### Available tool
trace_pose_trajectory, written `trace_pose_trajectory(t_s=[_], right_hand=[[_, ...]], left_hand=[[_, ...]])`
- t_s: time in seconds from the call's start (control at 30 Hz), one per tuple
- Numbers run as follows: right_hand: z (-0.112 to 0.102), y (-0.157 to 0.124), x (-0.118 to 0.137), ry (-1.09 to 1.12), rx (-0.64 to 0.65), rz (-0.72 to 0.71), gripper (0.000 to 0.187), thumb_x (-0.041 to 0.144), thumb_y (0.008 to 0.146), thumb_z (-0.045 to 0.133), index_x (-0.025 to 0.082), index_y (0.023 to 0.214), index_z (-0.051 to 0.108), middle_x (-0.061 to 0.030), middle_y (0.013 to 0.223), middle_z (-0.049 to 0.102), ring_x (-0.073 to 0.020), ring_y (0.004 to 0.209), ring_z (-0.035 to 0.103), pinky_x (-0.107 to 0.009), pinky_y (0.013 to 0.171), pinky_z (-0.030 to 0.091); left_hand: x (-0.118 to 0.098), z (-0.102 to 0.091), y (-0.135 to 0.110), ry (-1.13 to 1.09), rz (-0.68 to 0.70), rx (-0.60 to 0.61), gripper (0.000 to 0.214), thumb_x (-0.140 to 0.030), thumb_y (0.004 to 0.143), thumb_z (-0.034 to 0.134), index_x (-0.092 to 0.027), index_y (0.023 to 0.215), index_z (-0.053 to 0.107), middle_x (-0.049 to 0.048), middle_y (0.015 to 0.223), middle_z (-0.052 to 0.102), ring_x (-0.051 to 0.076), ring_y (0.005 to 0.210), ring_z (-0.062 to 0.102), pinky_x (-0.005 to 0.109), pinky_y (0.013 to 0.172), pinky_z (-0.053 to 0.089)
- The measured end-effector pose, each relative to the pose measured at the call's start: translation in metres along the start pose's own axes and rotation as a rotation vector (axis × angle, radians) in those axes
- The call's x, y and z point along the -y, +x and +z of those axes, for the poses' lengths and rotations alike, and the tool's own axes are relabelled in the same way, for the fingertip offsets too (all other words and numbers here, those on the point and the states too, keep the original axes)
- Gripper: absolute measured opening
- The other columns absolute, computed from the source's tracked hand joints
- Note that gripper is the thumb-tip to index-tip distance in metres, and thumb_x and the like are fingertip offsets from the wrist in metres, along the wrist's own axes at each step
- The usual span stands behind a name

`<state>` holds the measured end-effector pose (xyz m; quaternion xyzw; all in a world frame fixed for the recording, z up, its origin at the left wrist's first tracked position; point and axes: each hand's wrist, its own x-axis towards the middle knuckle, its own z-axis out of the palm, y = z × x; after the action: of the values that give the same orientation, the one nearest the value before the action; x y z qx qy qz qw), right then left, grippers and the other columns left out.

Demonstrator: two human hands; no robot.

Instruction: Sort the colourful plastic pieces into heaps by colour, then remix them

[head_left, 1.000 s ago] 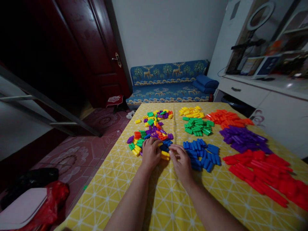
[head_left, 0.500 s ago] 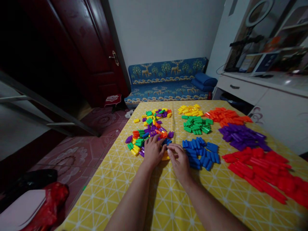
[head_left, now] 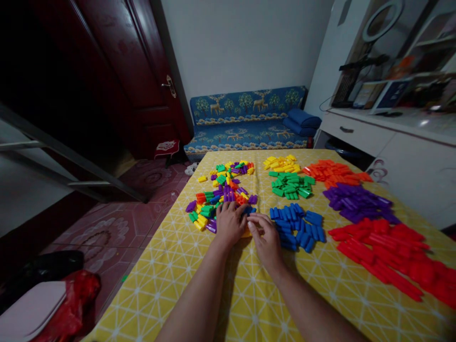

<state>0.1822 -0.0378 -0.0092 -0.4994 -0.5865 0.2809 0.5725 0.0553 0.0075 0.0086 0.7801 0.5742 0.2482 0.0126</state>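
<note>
My left hand point(head_left: 231, 222) lies over the near edge of a mixed heap of plastic toy blocks point(head_left: 206, 209), fingers bent down among them. Blue blocks point(head_left: 251, 210) show just beyond its fingertips. Close on its right, my right hand point(head_left: 264, 235) has its thumb and fingers drawn together, almost touching the left hand. Whatever sits in either hand is hidden by the fingers. A yellow block point(head_left: 246, 232) peeks out between the hands. Right beside my right hand lies a group of blue blocks point(head_left: 297, 225).
Sorted piles of green point(head_left: 292, 184), yellow point(head_left: 282, 164), orange point(head_left: 333, 172), purple point(head_left: 358, 202) and red blocks point(head_left: 388, 251) cover the table's right side. A smaller mixed heap point(head_left: 228, 172) lies farther back on the yellow tablecloth point(head_left: 171, 285). Behind stands a blue sofa point(head_left: 245, 128).
My left hand has shifted slightly right, closer to my right hand. Purple and orange blocks beyond its fingers lie differently. My right hand has hardly moved.
</note>
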Motion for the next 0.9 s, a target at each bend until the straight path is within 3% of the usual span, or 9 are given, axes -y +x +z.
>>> trace_pose_trajectory(t_s=[0.17, 0.27, 0.4, 0.5, 0.6, 0.9], right_hand=[[0.000, 0.001, -0.004, -0.003, -0.019, 0.000, 0.025, 0.038, 0.089, 0.055, 0.019, 0.092, 0.069, -0.0125, 0.110, 0.065, -0.0248, 0.103, 0.061, -0.031, 0.068, 0.053], [0.000, 0.001, -0.005, 0.012, -0.060, 0.018, 0.028, 0.039, 0.088, 0.058, 0.018, 0.104, 0.066, -0.0120, 0.111, 0.066, -0.0246, 0.101, 0.061, -0.034, 0.074, 0.053], [-0.003, 0.000, -0.003, 0.125, -0.007, 0.067, 0.041, 0.042, 0.088, 0.059, 0.020, 0.122, 0.059, -0.0107, 0.114, 0.067, -0.0223, 0.095, 0.065, -0.035, 0.078, 0.054], [-0.006, 0.000, -0.001, 0.160, 0.025, 0.061, 0.036, 0.044, 0.089, 0.059, 0.020, 0.115, 0.064, -0.0101, 0.109, 0.069, -0.0225, 0.094, 0.066, -0.034, 0.078, 0.054], [-0.009, 0.001, -0.002, 0.150, 0.012, 0.029, 0.031, 0.043, 0.088, 0.061, 0.020, 0.106, 0.068, -0.0101, 0.104, 0.069, -0.0235, 0.096, 0.066, -0.034, 0.080, 0.054], [-0.012, 0.000, -0.006, 0.153, 0.023, 0.089, 0.034, 0.043, 0.086, 0.063, 0.020, 0.110, 0.066, -0.0116, 0.109, 0.070, -0.0248, 0.099, 0.067, -0.036, 0.082, 0.056]], left_hand=[[0.003, -0.002, -0.003, -0.473, -0.022, -0.295, 0.024, -0.031, 0.094, 0.049, -0.021, 0.094, 0.070, 0.0059, 0.093, 0.069, 0.021, 0.093, 0.061, 0.035, 0.085, 0.044], [0.001, -0.007, -0.007, -0.752, 0.001, -0.419, 0.031, -0.035, 0.094, 0.048, -0.017, 0.073, 0.062, 0.0035, 0.074, 0.063, 0.017, 0.075, 0.059, 0.029, 0.074, 0.045], [-0.007, -0.007, -0.014, -0.855, 0.095, -0.289, 0.036, -0.038, 0.093, 0.051, -0.017, 0.063, 0.052, 0.0010, 0.064, 0.054, 0.014, 0.064, 0.052, 0.027, 0.065, 0.042], [-0.012, -0.005, -0.018, -0.824, 0.156, -0.202, 0.038, -0.038, 0.093, 0.049, -0.017, 0.062, 0.051, 0.0011, 0.063, 0.052, 0.014, 0.063, 0.049, 0.028, 0.064, 0.041], [-0.013, -0.003, -0.019, -0.814, 0.184, -0.183, 0.035, -0.036, 0.094, 0.048, -0.017, 0.066, 0.056, 0.0024, 0.065, 0.055, 0.015, 0.064, 0.051, 0.028, 0.066, 0.041], [-0.012, -0.001, -0.020, -0.815, 0.165, -0.201, 0.028, -0.031, 0.094, 0.050, -0.017, 0.071, 0.059, 0.0030, 0.069, 0.060, 0.015, 0.067, 0.055, 0.028, 0.067, 0.043]])
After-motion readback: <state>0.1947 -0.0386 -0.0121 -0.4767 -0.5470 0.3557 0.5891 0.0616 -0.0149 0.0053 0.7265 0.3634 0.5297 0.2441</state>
